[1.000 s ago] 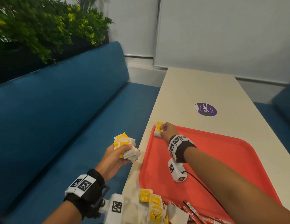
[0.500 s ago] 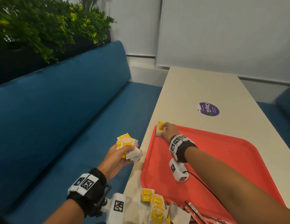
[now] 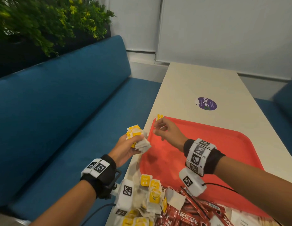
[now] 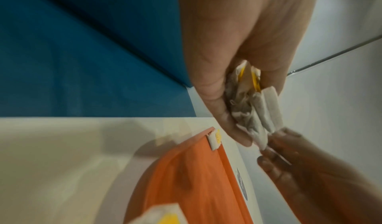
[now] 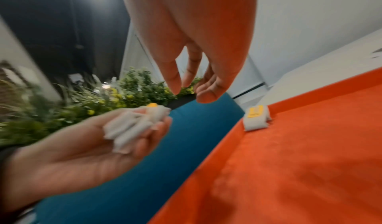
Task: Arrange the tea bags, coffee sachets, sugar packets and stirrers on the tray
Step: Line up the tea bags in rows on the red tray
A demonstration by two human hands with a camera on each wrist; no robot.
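My left hand [image 3: 125,148] grips a bunch of white tea bags with yellow tags [image 3: 138,138] [image 4: 251,103] [image 5: 132,124] just off the table's left edge. My right hand [image 3: 164,129] [image 5: 186,83] hovers with empty, relaxed fingers between that bunch and the far left corner of the red tray [image 3: 223,144] [image 5: 299,154]. One tea bag [image 3: 159,117] [image 4: 215,139] [image 5: 256,119] lies in that corner, against the rim. More tea bags [image 3: 151,190] and red coffee sachets [image 3: 187,216] lie heaped at the tray's near edge.
The pale table [image 3: 199,85] carries a purple round sticker [image 3: 206,103] beyond the tray. A blue bench [image 3: 60,119] runs along the left, with green plants [image 3: 44,22] behind its back. White wall panels close the far end.
My right hand let go of the tea bag in the tray's far left corner and drew back toward the bunch in my left hand. The left hand has barely moved.
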